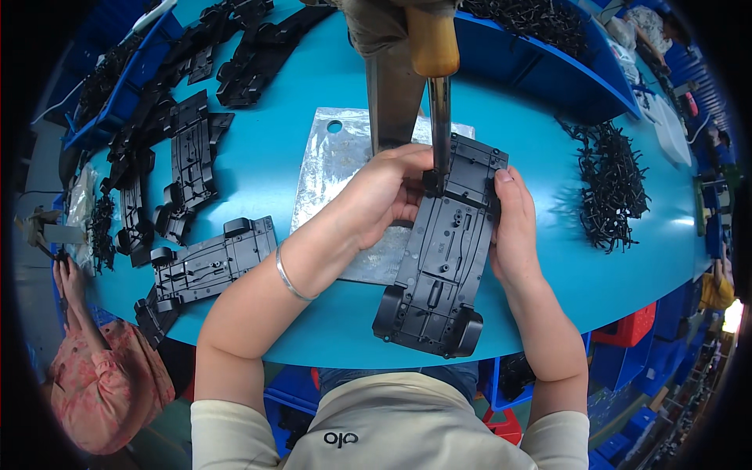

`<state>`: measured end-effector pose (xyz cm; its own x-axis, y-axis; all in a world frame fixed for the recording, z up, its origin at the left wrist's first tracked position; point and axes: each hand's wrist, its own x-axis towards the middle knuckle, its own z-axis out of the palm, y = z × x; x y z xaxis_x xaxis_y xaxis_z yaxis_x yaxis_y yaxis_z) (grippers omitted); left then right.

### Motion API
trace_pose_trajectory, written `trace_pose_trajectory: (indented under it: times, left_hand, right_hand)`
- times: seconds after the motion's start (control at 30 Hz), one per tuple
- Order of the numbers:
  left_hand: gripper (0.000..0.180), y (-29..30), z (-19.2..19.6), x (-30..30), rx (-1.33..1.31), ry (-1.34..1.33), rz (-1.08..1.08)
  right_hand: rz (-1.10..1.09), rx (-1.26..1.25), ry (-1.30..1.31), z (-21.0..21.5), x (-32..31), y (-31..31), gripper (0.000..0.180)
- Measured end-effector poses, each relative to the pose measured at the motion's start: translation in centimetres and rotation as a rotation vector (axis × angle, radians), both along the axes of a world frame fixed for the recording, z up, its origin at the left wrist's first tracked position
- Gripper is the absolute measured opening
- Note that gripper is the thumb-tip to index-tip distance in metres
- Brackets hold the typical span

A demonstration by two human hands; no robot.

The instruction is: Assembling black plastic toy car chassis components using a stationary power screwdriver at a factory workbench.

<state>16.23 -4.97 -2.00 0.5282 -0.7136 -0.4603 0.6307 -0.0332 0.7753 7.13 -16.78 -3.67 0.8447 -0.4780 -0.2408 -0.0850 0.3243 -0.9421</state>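
One short dark printed mark [341, 440] on the chest of the cream short-sleeved shirt [415, 415]. Tiny moulded marking mid-panel on the long black ribbed plastic chassis plate [442, 251] — too small to make out.

Pose: both forearms come up from the lower edge, elbows bent outward, hands converging right of centre. Left hand [384, 192] comes in from the left, silver bangle [288, 274] on that forearm, fingers curled in on the plate's left edge near its far end. Right hand [513, 223] on the opposite long edge, thumb up along the rim, other fingers mostly hidden below. Both sets of fingers are closed on the plate.

Plate sits at a slant, far end under the upright steel rod [441, 110] with the amber handle [433, 47], near end toward the body. Can't tell if the rod tip touches. Scuffed grey metal sheet [325, 176] lies beneath on the teal surface [548, 290].

Similar black plastic plate [211, 262] left of the left forearm; tangled pile of thin black plastic pieces [611, 184] well off to the right — blue plastic bin [540, 70] beyond.
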Motion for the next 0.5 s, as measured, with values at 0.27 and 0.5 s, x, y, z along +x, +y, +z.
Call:
trace_pose_trajectory:
  times: [0.27,0.5]
  left_hand:
    - [0.024,0.09,-0.29,0.09,-0.038,-0.013,0.002]
    - [0.023,0.09,-0.03,0.13,-0.014,-0.014,-0.007]
  right_hand:
    - [-0.002,-0.028,0.006,-0.01,0.05,-0.01,0.026]
    - [-0.026,-0.003,0.008,-0.14,0.09,0.07,0.026]
